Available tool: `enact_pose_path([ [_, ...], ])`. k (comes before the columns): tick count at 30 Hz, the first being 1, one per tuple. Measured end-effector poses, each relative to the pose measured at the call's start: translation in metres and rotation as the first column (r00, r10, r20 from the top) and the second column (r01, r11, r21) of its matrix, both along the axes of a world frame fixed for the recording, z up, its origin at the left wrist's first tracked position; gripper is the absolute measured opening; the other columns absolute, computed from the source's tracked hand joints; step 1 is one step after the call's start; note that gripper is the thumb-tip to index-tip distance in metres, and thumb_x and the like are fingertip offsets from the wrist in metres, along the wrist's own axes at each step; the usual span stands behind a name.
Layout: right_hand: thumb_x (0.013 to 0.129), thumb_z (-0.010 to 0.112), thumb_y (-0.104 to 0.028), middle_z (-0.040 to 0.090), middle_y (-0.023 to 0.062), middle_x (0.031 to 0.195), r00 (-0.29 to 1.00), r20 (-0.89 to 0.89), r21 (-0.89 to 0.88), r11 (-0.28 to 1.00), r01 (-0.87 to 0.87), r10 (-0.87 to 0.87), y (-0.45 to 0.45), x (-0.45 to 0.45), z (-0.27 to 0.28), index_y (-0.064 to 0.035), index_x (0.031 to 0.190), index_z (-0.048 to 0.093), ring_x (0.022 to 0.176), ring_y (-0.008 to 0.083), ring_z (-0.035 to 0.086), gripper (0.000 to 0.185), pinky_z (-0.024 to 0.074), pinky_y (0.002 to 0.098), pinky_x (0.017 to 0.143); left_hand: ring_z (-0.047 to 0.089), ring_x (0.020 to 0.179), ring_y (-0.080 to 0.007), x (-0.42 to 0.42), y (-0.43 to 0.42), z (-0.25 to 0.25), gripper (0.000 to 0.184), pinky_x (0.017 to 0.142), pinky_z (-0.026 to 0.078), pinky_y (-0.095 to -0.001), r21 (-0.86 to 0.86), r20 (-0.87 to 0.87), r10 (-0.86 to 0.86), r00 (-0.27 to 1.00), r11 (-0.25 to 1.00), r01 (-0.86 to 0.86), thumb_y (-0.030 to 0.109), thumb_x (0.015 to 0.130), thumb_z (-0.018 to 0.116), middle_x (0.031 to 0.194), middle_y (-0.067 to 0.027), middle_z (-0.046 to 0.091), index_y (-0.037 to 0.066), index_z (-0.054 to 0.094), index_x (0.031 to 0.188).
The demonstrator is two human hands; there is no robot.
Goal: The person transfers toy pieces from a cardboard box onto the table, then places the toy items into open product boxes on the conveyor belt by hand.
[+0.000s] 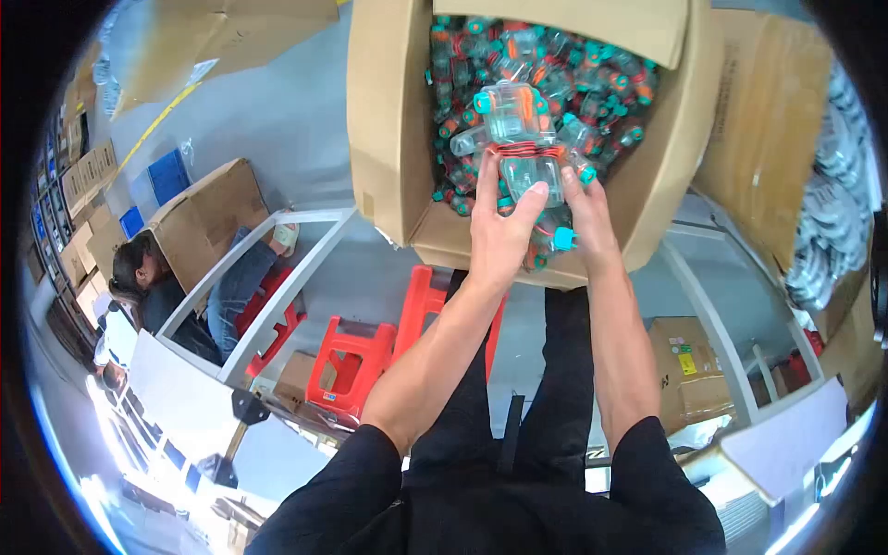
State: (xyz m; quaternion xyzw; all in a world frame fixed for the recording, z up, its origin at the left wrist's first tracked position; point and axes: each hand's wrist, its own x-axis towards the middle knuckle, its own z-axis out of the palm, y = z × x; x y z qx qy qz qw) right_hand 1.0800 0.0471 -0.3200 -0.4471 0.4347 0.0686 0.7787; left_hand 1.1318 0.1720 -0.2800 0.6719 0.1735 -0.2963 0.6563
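A clear plastic bottle with red bands round it is between my two hands, over the open cardboard box. From its left side my left hand grips it, the thumb lying across the front. My right hand closes on its right side with the fingers bent. Just beyond it, a second clear bottle with a teal cap touches or joins it; I cannot tell which. Many similar bottles with teal caps and orange parts fill the box behind. A blue-teal cap shows beside my right wrist.
Red stools stand below left of the box, beside a pale metal frame. At the left a person is near another carton. Large cartons and stacked clear plastic pieces are on the right.
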Motion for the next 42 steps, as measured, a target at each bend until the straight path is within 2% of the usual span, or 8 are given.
enact_pose_path([
  [12, 0.099, 0.067, -0.035, 0.066, 0.0054, 0.123, 0.991, 0.099, 0.059, 0.994, 0.088, -0.094, -0.014, 0.008, 0.173, -0.0046, 0.134, 0.061, 0.112, 0.0172, 0.061, 0.047, 0.0475, 0.0349, 0.098, 0.026, 0.153, -0.0276, 0.004, -0.019, 0.163, 0.056, 0.118, 0.032, -0.0384, -0.194, -0.014, 0.003, 1.000, 0.981, -0.006, 0.023, 0.093, 0.069, 0.169, -0.0211, 0.011, 0.002, 0.056, 0.143],
  [15, 0.097, 0.068, -0.042, 0.066, 0.0056, 0.123, 0.987, 0.123, 0.050, 0.994, 0.097, -0.103, -0.010, 0.001, 0.210, -0.0059, 0.133, 0.063, 0.112, 0.0175, 0.061, 0.052, 0.0477, 0.0359, 0.099, 0.032, 0.149, -0.0270, -0.003, -0.015, 0.198, 0.058, 0.115, 0.036, -0.0376, -0.161, 0.060, -0.041, 0.997, 0.986, 0.050, 0.022, 0.094, 0.069, 0.168, -0.0195, 0.018, 0.003, 0.052, 0.146],
  [17, 0.099, 0.066, -0.040, 0.068, 0.0041, 0.117, 0.998, 0.019, 0.004, 0.998, 0.055, -0.055, -0.009, -0.005, 0.246, -0.0060, 0.130, 0.063, 0.104, 0.0153, 0.064, 0.046, 0.0534, 0.0350, 0.090, 0.048, 0.136, -0.0253, -0.009, -0.009, 0.216, 0.064, 0.107, 0.044, -0.0377, -0.109, 0.050, -0.058, 0.997, 0.992, 0.063, 0.021, 0.093, 0.071, 0.156, -0.0165, 0.041, 0.004, 0.047, 0.150],
  [19, 0.093, 0.067, -0.055, 0.068, 0.0061, 0.123, 0.987, 0.152, -0.048, 0.998, 0.050, -0.042, -0.005, -0.015, 0.272, -0.0097, 0.132, 0.067, 0.112, 0.0179, 0.061, 0.059, 0.0482, 0.0363, 0.099, 0.063, 0.106, -0.0176, -0.013, -0.005, 0.252, 0.050, 0.090, 0.052, -0.0365, -0.243, -0.086, -0.055, 0.995, 0.970, 0.033, 0.022, 0.095, 0.071, 0.122, -0.0072, 0.065, 0.004, 0.054, 0.139],
  [20, 0.093, 0.067, -0.056, 0.067, 0.0072, 0.125, 0.980, 0.192, -0.034, 0.998, 0.057, -0.050, -0.006, -0.025, 0.299, -0.0108, 0.132, 0.067, 0.114, 0.0183, 0.061, 0.060, 0.0478, 0.0361, 0.100, 0.063, 0.105, -0.0160, -0.013, -0.005, 0.274, 0.043, 0.089, 0.053, -0.0347, -0.114, -0.115, -0.139, 0.984, 0.985, 0.125, 0.022, 0.098, 0.068, 0.121, -0.0072, 0.065, 0.004, 0.056, 0.134],
  [27, 0.093, 0.069, -0.054, 0.067, 0.0105, 0.124, 0.900, 0.328, -0.044, 0.948, 0.316, -0.285, -0.002, -0.095, 0.416, -0.0132, 0.134, 0.066, 0.117, 0.0190, 0.059, 0.058, 0.0476, 0.0370, 0.101, 0.062, 0.107, -0.0157, -0.063, -0.024, 0.411, 0.041, 0.091, 0.052, -0.0334, -0.328, 0.009, -0.339, 0.941, 0.888, 0.323, 0.020, 0.100, 0.063, 0.125, -0.0067, 0.063, 0.002, 0.054, 0.136],
  [34, 0.097, 0.067, -0.047, 0.065, 0.0087, 0.127, 0.779, 0.370, 0.018, 0.843, 0.538, -0.505, -0.050, -0.281, 0.510, -0.0086, 0.139, 0.059, 0.112, 0.0202, 0.063, 0.058, 0.0534, 0.0392, 0.096, 0.065, 0.104, -0.0169, -0.221, -0.100, 0.495, 0.040, 0.088, 0.054, -0.0339, -0.197, 0.282, -0.618, 0.734, 0.711, 0.675, 0.028, 0.103, 0.060, 0.120, -0.0063, 0.065, 0.000, 0.057, 0.131],
  [42, 0.092, 0.074, -0.046, 0.067, 0.0072, 0.118, 0.326, 0.436, 0.030, 0.376, 0.926, -0.839, -0.142, -0.540, 0.492, -0.0047, 0.133, 0.062, 0.101, 0.0171, 0.063, 0.059, 0.0539, 0.0368, 0.088, 0.062, 0.104, -0.0134, -0.459, -0.252, 0.480, 0.039, 0.091, 0.051, -0.0337, -0.196, 0.263, -0.913, 0.312, 0.266, 0.944, 0.028, 0.102, 0.061, 0.120, -0.0052, 0.064, 0.002, 0.059, 0.131],
])
